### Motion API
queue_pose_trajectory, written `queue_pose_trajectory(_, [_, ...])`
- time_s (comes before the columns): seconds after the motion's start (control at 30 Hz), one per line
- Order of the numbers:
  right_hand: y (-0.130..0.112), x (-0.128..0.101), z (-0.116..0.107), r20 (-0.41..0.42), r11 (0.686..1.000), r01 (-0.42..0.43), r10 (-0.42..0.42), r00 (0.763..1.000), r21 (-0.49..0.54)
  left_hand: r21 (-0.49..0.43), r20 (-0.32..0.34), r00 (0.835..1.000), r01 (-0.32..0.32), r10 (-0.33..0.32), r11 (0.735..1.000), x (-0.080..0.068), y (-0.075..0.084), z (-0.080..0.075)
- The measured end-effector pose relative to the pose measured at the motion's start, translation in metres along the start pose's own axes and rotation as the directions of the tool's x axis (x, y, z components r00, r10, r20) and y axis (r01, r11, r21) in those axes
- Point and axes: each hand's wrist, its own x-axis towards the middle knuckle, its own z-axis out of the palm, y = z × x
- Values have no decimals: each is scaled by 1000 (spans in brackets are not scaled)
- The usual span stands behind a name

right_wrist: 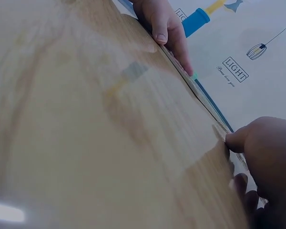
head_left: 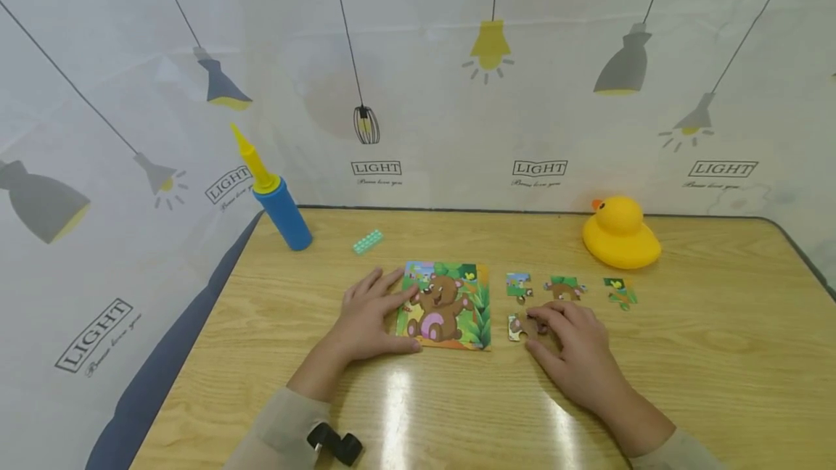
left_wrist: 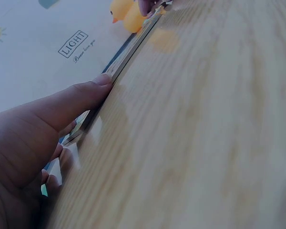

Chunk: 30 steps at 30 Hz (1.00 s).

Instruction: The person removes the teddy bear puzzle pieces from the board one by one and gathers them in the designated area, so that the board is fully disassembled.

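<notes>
A square bear puzzle (head_left: 451, 307) lies flat at the middle of the wooden table (head_left: 705, 339). My left hand (head_left: 400, 310) rests on its left side, fingers straight over the picture and thumb (left_wrist: 83, 98) pressed against the near edge. My right hand (head_left: 534, 326), just right of the puzzle, curls its fingers over a loose puzzle piece (head_left: 517, 328) and pinches it against the table; most of the piece is hidden. In the right wrist view the right thumb (right_wrist: 236, 140) touches that piece's edge.
Three more loose pieces (head_left: 519, 285) (head_left: 564, 287) (head_left: 620, 293) lie in a row beyond my right hand. A yellow rubber duck (head_left: 620, 234) sits at the back right. A blue and yellow pump (head_left: 277, 198) and a small green block (head_left: 368, 241) stand at the back left.
</notes>
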Motion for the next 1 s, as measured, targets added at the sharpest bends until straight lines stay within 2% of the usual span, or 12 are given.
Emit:
queue_pose_trajectory(0.3, [-5, 0, -4, 23, 999, -43, 43, 999, 11, -5, -2, 1000, -3, 3, 1000, -1, 0, -1])
queue_pose_trajectory(1.0, [-3, 2, -2, -9, 1000, -22, 22, 1000, -4, 16, 8, 1000, 6, -6, 1000, -1, 2, -2])
